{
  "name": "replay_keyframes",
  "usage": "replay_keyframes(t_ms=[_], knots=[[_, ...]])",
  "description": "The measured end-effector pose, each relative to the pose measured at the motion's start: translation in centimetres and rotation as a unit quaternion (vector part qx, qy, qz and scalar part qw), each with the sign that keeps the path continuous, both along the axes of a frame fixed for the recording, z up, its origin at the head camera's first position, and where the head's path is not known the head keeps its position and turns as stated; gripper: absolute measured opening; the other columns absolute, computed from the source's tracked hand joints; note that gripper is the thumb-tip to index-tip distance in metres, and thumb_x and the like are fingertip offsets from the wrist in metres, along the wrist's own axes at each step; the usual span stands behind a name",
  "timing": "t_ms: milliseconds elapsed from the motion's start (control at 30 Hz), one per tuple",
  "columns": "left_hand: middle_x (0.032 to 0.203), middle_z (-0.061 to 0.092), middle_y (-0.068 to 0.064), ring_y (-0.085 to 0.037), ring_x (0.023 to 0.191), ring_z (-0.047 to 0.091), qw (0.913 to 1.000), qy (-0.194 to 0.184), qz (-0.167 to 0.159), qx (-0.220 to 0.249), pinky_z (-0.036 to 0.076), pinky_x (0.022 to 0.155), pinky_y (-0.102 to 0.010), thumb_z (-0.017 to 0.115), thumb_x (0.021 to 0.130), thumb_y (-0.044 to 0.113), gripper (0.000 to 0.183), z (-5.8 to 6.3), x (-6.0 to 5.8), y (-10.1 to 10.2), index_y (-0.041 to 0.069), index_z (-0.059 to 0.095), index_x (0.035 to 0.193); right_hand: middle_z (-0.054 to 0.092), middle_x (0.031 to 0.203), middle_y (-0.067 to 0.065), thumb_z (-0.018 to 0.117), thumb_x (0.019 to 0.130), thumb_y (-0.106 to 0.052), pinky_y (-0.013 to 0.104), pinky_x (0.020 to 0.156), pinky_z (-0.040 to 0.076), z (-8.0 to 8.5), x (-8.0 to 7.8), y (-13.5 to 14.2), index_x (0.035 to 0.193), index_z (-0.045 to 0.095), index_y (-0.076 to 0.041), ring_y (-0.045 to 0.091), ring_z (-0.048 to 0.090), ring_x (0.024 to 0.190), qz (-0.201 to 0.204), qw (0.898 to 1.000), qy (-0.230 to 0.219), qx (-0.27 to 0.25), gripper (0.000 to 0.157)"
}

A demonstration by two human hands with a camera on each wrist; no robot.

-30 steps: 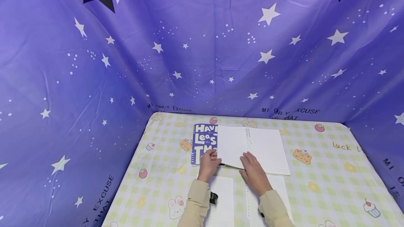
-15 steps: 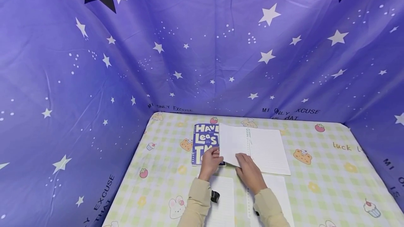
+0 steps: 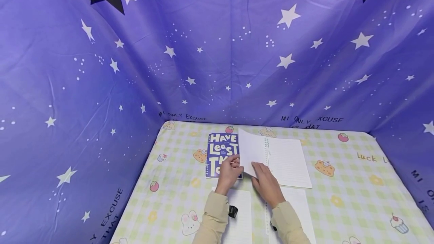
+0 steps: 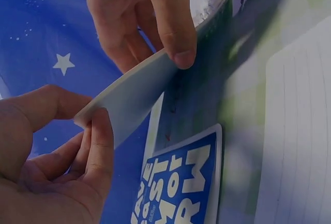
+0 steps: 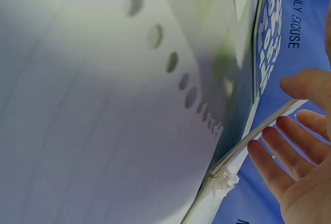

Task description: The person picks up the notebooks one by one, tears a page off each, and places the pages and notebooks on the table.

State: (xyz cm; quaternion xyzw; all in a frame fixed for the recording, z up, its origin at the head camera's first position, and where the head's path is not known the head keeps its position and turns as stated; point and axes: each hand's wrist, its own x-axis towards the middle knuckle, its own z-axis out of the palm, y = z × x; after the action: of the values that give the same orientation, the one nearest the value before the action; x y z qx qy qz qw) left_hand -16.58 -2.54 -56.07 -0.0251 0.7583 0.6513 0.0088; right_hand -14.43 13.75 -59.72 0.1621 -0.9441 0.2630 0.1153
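Observation:
A spiral notebook lies open at the back of the table, its lined right page (image 3: 288, 165) flat. Its left half (image 3: 250, 151) is raised, outer edge tilted up. My left hand (image 3: 228, 174) pinches the lower outer corner of this half; in the left wrist view, thumb and fingertips of the left hand (image 4: 62, 151) meet at the corner. My right hand (image 3: 266, 183) holds the same lower edge nearer the spiral. The right wrist view has the right hand (image 5: 302, 162) with thumb and fingers on opposite sides of the edge. A blue notebook (image 3: 220, 146) with white lettering lies left, partly covered.
Nearer the person lie white lined pages, one at left (image 3: 241, 217) and one with a punched edge at right (image 3: 298, 206), both partly under the forearms. A checked cloth (image 3: 176, 183) covers the table. Purple star-printed curtain (image 3: 217, 67) rises behind and at the sides.
The notebook's left half has tilted higher and swung rightward, baring more of the blue notebook. My left hand moved slightly right with it; my right hand slid left along the lower edge.

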Motion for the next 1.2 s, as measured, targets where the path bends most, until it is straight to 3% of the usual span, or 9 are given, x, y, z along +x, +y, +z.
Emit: replay_keyframes(t_ms=[167, 267, 333, 433, 700, 867, 1100, 1200], knots=[[0.104, 0.067, -0.018, -0.009, 0.078, 0.059, 0.9998, 0.016, -0.003, 0.011, 0.05, 0.067, -0.012, 0.065, 0.076, -0.006, 0.047, 0.5, 0.1, 0.4, -0.011, 0.061, 0.123, 0.06, 0.127, 0.016, 0.072, 0.084, -0.001, 0.05, 0.1, 0.05, 0.3, 0.0, 0.0, 0.133, 0.056, 0.001, 0.034, 0.057, 0.118, -0.004, 1.0, 0.002, -0.009, 0.051], [0.114, 0.068, -0.022, -0.023, 0.094, 0.068, 0.9997, 0.017, -0.008, 0.019, 0.056, 0.079, -0.018, 0.065, 0.078, -0.003, 0.048, 0.6, 0.1, 0.7, -0.01, 0.06, 0.125, 0.06, 0.127, 0.015, 0.071, 0.084, 0.0, 0.051, 0.101, 0.05, 0.4, 0.0, 0.0, 0.134, 0.056, 0.0, 0.034, 0.057, 0.118, -0.004, 1.0, -0.001, -0.015, 0.052], [0.12, 0.065, -0.026, -0.034, 0.106, 0.068, 0.9993, 0.016, -0.014, 0.031, 0.057, 0.088, -0.024, 0.064, 0.079, -0.002, 0.049, 0.7, 0.1, 0.8, -0.011, 0.058, 0.127, 0.06, 0.127, 0.015, 0.071, 0.084, 0.001, 0.051, 0.101, 0.05, 0.6, 0.1, 0.1, 0.134, 0.056, 0.0, 0.034, 0.057, 0.118, -0.004, 1.0, -0.002, -0.019, 0.052], [0.124, 0.062, -0.03, -0.041, 0.112, 0.064, 0.9977, 0.021, -0.02, 0.061, 0.057, 0.092, -0.029, 0.064, 0.08, -0.002, 0.05, 0.8, 0.2, 1.2, -0.013, 0.056, 0.128, 0.06, 0.127, 0.016, 0.071, 0.084, 0.002, 0.051, 0.101, 0.05, 0.8, 0.2, 0.2, 0.135, 0.056, 0.0, 0.034, 0.058, 0.118, -0.004, 1.0, 0.003, -0.025, 0.053], [0.124, 0.061, -0.03, -0.041, 0.114, 0.063, 0.9922, 0.048, -0.048, 0.104, 0.057, 0.09, -0.024, 0.066, 0.082, -0.003, 0.051, 0.8, 0.2, 2.2, -0.012, 0.054, 0.131, 0.06, 0.127, 0.017, 0.069, 0.083, 0.005, 0.05, 0.1, 0.05, 1.5, 0.4, 0.6, 0.136, 0.053, 0.0, 0.035, 0.059, 0.116, -0.013, 0.999, 0.013, -0.051, 0.056], [0.127, 0.063, -0.022, -0.033, 0.114, 0.065, 0.9927, 0.051, -0.056, 0.094, 0.057, 0.09, -0.023, 0.067, 0.084, 0.002, 0.053, 1.0, 0.3, 2.6, -0.007, 0.053, 0.135, 0.059, 0.126, 0.017, 0.069, 0.082, 0.007, 0.048, 0.095, 0.053, 1.5, 0.6, 0.8, 0.137, 0.053, 0.002, 0.033, 0.061, 0.11, -0.019, 0.998, 0.03, -0.056, 0.058], [0.135, 0.058, -0.022, -0.035, 0.117, 0.063, 0.9916, 0.052, -0.071, 0.096, 0.057, 0.088, -0.021, 0.068, 0.086, 0.004, 0.056, 1.4, 0.4, 3.4, -0.003, 0.052, 0.139, 0.059, 0.124, 0.015, 0.067, 0.084, 0.006, 0.044, 0.088, 0.055, 1.7, 0.9, 1.1, 0.139, 0.05, -0.001, 0.027, 0.063, 0.102, -0.024, 0.996, 0.033, -0.075, 0.058], [0.136, 0.055, -0.027, -0.042, 0.118, 0.06, 0.9883, 0.059, -0.088, 0.11, 0.057, 0.089, -0.023, 0.066, 0.087, -0.001, 0.054, 3.0, 1.0, 3.4, -0.008, 0.051, 0.138, 0.059, 0.125, 0.015, 0.066, 0.085, 0.006, 0.043, 0.088, 0.057, 2.0, 1.0, 1.3, 0.14, 0.049, -0.001, 0.029, 0.065, 0.103, -0.025, 0.996, 0.029, -0.083, 0.058]])
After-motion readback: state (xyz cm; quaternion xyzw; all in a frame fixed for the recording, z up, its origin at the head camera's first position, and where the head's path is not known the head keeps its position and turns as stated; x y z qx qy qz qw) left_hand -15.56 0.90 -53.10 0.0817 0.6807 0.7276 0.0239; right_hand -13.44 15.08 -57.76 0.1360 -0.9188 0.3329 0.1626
